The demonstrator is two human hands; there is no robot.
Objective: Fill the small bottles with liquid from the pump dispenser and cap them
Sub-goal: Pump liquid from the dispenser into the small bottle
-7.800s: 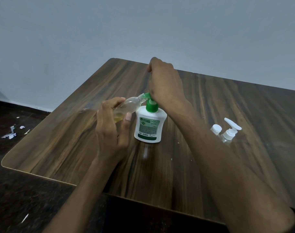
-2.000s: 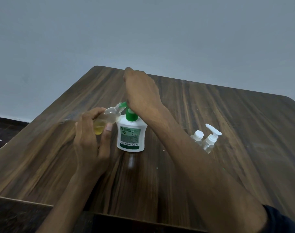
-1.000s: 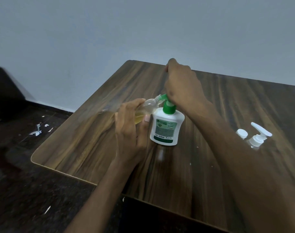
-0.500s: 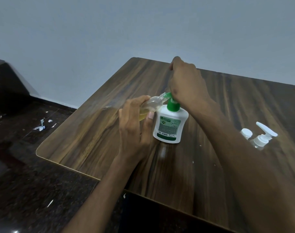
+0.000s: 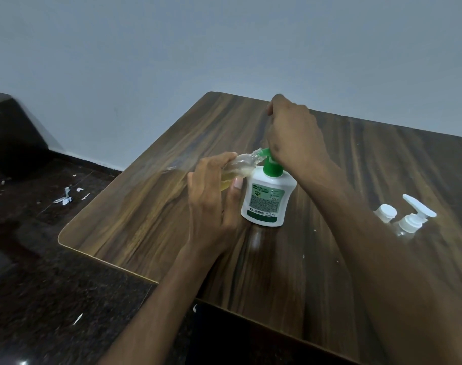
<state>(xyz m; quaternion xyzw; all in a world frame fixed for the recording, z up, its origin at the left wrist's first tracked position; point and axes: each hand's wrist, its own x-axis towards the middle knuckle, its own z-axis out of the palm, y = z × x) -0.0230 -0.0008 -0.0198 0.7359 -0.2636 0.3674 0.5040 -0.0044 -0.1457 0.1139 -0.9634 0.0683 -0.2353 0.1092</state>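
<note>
A white pump dispenser (image 5: 267, 198) with a green pump head stands near the middle of the wooden table (image 5: 150, 206). My right hand (image 5: 294, 135) rests over the green pump head, fingers curled down on it. My left hand (image 5: 211, 204) grips a small clear bottle (image 5: 241, 165), tilted with its mouth at the green nozzle. Yellowish liquid lies in the bottle's lower part. At the right stand a small clear bottle with a white pump cap (image 5: 411, 219) and a small bottle with a white round cap (image 5: 386, 213).
The table's left and near edges drop to a dark speckled floor (image 5: 53, 299) with bits of white paper (image 5: 65, 198). A plain grey wall (image 5: 171, 48) rises behind the table. A dark step (image 5: 11, 133) stands at the far left.
Both hands keep their hold on the dispenser and the small bottle. My head has shifted, so the table sits a little differently in view. The two capped bottles have not moved.
</note>
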